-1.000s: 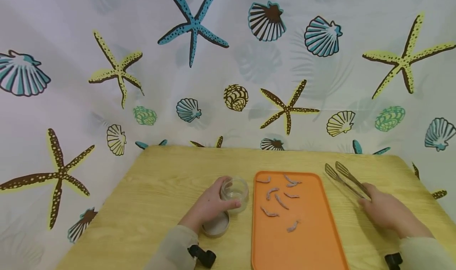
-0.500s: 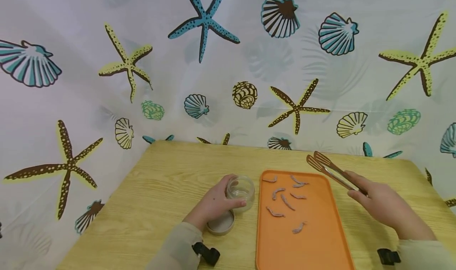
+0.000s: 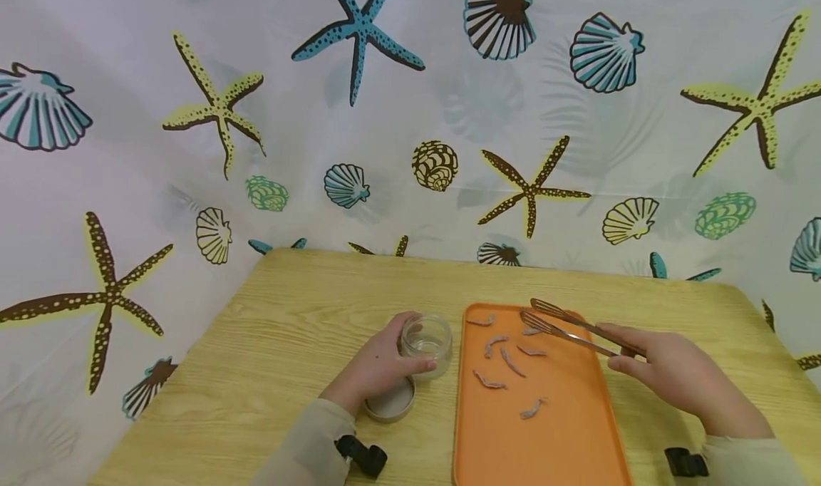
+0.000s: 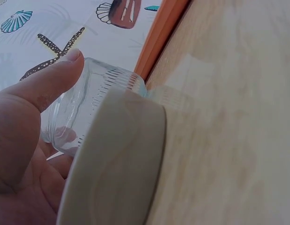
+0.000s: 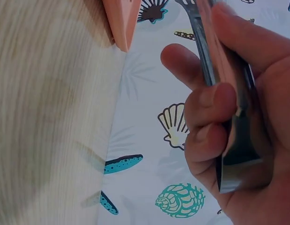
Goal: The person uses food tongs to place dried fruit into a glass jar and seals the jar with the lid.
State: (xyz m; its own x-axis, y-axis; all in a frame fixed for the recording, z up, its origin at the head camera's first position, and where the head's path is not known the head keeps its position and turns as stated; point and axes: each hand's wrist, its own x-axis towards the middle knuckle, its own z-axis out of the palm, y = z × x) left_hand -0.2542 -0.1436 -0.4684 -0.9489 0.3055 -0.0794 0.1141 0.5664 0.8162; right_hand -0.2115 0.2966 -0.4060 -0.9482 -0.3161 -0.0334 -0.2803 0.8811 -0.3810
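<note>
My left hand (image 3: 378, 365) holds an open glass jar (image 3: 428, 343), thumb on the near side and fingers round its far left side. Just below that hand a round jar lid (image 3: 391, 400) lies on the table; in the left wrist view the lid (image 4: 121, 159) hides part of the jar. Metal tongs (image 3: 545, 325) are gripped in my right hand (image 3: 673, 372), fingers curled round the handle in the right wrist view. Their slotted tips, slightly apart, hang over the far end of an orange tray (image 3: 564, 436). Several small greyish, slender curled pieces (image 3: 512, 362) lie on it; the tips partly cover one.
The wooden table (image 3: 308, 293) extends left of the jar and behind the tray. A white curtain (image 3: 385, 130) printed with starfish and shells closes off the back and sides. The tray's low raised rim stands close to the jar's right side.
My right hand has swung the tongs left, from beside the tray to over its far right part. The left hand and jar stay put; the head view shifts slightly.
</note>
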